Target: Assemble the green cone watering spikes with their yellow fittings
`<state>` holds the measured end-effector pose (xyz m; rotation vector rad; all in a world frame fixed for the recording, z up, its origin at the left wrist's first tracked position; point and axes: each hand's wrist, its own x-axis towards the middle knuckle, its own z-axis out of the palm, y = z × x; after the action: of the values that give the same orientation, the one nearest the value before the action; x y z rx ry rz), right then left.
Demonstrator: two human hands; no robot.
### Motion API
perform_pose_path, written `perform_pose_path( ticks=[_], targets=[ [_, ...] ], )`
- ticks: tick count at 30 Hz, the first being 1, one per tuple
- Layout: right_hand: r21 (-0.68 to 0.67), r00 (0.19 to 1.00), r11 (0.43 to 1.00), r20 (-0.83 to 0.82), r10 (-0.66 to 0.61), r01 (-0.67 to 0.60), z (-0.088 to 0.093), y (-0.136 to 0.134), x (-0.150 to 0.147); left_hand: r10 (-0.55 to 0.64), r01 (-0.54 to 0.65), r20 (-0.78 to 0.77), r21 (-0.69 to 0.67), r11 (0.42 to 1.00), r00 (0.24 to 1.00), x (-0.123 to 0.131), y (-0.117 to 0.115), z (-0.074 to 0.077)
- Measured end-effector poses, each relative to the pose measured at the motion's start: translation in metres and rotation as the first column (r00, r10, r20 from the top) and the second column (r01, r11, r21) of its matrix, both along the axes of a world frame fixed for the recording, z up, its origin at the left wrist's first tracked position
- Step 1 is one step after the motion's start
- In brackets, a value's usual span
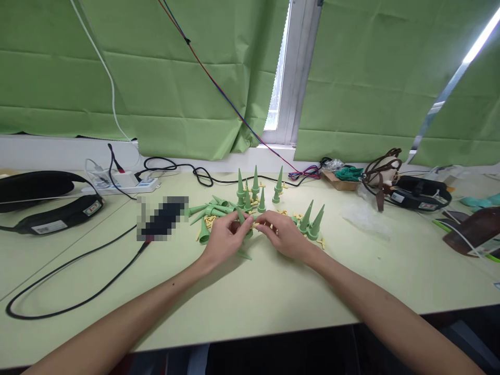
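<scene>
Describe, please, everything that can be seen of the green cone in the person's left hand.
The green cone looks like plain plastic and narrows to a sharp point. It is tilted, its tip up and leaning to the person's left. The left hand grips it above the pale table, the fingers hiding much of its body. A small yellow piece in the right hand is at its side; whether they touch is unclear.

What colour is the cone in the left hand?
The cone is green, best seen in the head view.
</scene>
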<state>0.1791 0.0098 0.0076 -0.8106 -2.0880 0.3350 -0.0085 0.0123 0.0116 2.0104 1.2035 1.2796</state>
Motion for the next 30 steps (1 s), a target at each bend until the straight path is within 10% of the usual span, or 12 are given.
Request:
perform_pose_path(
  ticks=[30],
  targets=[
    [-0.068,1.000,0.998,0.012,0.013,-0.012,0.0020,-0.0023,0.0033,0.013,-0.013,0.004,0.046,0.999,1.000,0.0005,0.0001,-0.0017]
  ],
)
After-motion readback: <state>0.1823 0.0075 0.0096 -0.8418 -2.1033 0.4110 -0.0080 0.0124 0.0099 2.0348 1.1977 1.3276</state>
